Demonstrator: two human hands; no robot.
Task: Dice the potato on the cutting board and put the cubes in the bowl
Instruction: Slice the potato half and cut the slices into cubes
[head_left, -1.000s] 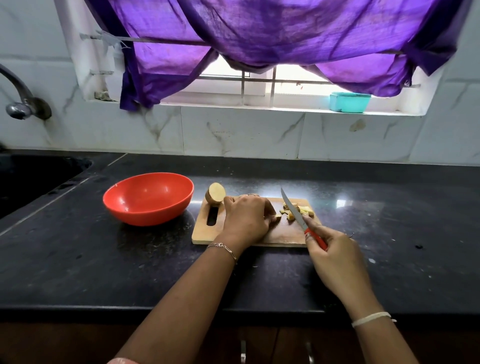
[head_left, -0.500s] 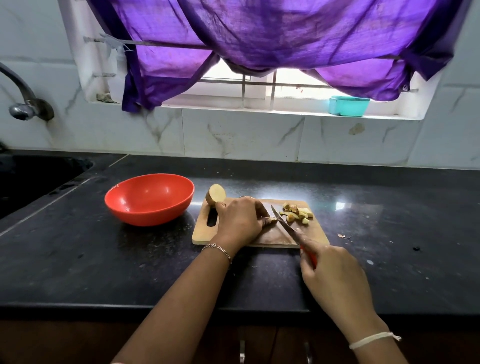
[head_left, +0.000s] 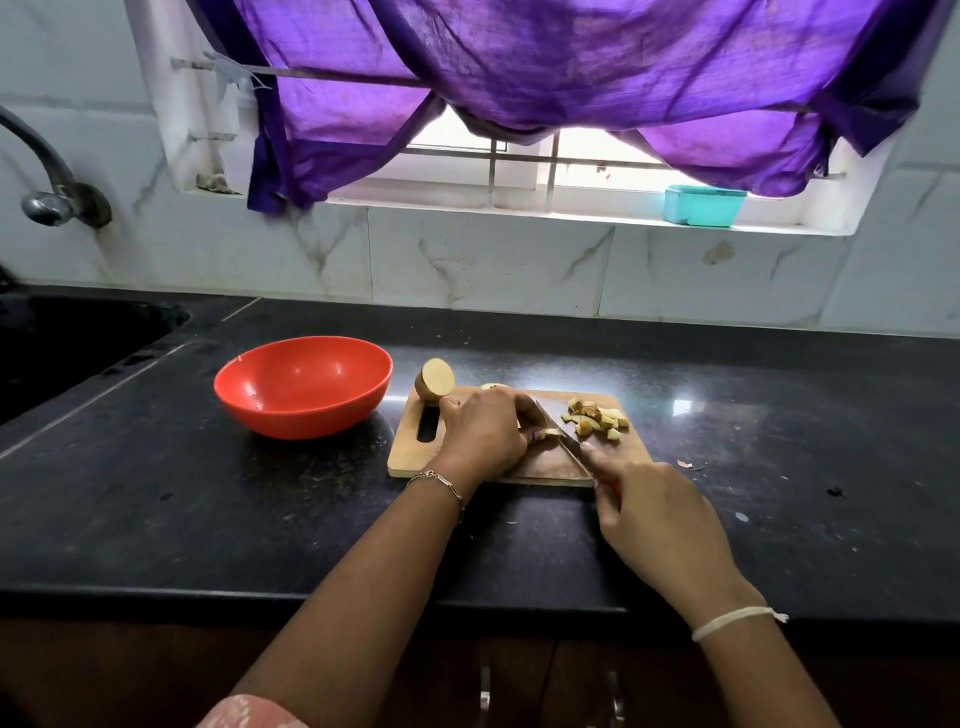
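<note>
Potato piece (head_left: 549, 433) mostly hid under L hand (head_left: 480, 431).

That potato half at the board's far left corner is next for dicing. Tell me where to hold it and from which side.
Take the potato half across its rounded, skinned sides, coming from above. Its pale cut face tilts toward the camera, so the flanks are free. The red bowl stands close on its left, and the left hand lies just nearer.

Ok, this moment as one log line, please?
dicing | left hand holds potato piece | right hand cuts with knife | bowl empty
</note>
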